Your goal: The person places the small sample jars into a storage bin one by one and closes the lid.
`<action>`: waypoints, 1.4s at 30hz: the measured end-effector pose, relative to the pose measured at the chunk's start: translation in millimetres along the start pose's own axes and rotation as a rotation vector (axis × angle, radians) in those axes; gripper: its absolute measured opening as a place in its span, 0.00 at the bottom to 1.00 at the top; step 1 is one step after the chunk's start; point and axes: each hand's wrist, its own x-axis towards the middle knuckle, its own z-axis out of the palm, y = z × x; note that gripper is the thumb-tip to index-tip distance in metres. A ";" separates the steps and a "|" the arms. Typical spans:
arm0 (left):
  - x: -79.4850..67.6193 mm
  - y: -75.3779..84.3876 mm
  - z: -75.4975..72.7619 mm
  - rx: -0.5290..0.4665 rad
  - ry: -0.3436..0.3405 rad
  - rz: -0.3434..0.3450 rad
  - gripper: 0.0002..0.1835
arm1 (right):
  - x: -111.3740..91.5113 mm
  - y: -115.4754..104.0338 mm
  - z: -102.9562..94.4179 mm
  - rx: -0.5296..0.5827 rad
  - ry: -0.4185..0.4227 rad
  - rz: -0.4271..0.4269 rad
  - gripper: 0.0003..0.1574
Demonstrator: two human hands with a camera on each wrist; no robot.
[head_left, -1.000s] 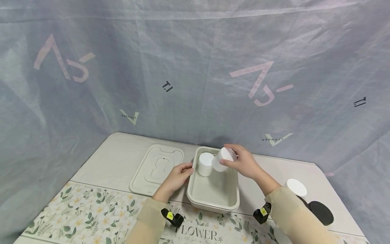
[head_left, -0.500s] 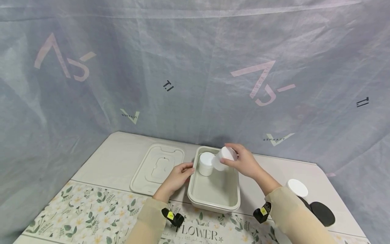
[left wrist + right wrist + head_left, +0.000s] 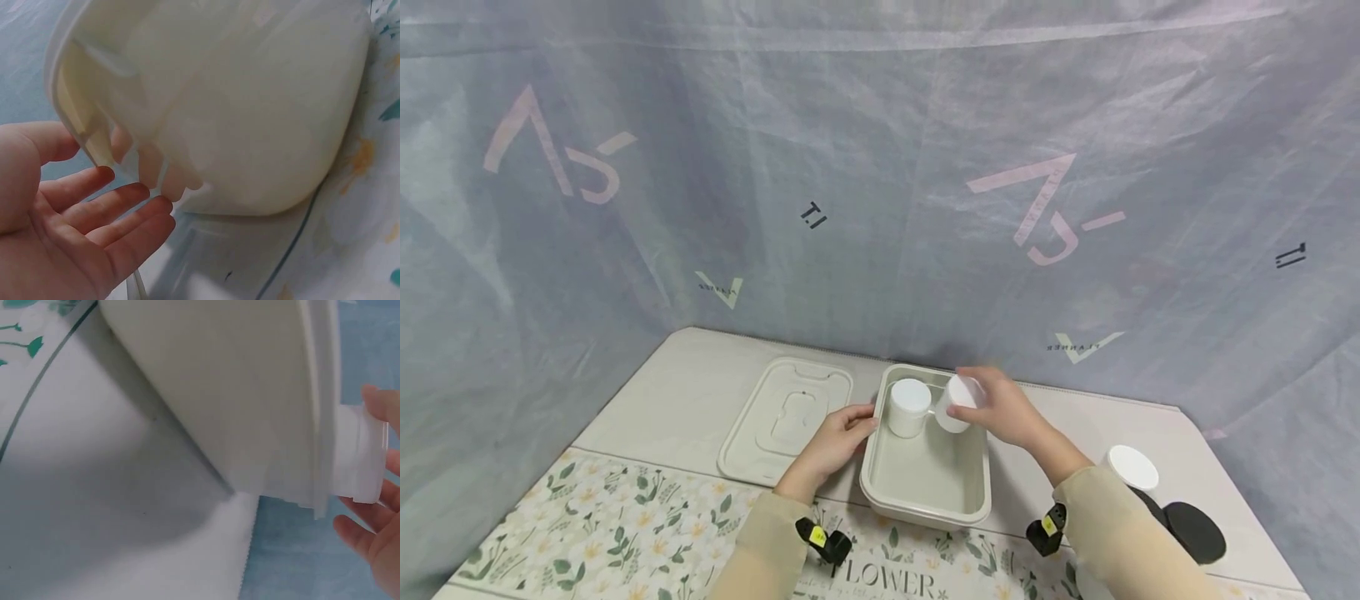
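A deep cream plastic bin (image 3: 925, 477) stands on the table in the head view. Inside its back left corner a white lidded jar (image 3: 907, 408) stands upright. My right hand (image 3: 1000, 408) grips a second white jar (image 3: 952, 414) by its top, at the back right of the bin. In the right wrist view that jar's lid end (image 3: 362, 453) sticks up past the bin's rim between thumb and fingers. My left hand (image 3: 833, 437) is at the bin's left side. Its nearly straight fingers (image 3: 119, 209) touch the outer wall, and the thumb is at the rim.
A flat cream lid (image 3: 790, 417) lies left of the bin. To the right are a white round lid (image 3: 1132, 467) and black discs (image 3: 1195, 532), partly hidden by the right sleeve. A grey cloth curtain (image 3: 880, 208) hangs behind the table.
The right hand has lowered the second jar further into the bin and brought it from tilted to more upright, apart from the first jar. The left hand has stayed at the bin's side.
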 end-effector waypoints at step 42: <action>-2.4 -1.6 2.2 -0.024 0.002 0.013 0.25 | -10.4 4.0 23.5 -0.126 0.007 -0.024 0.36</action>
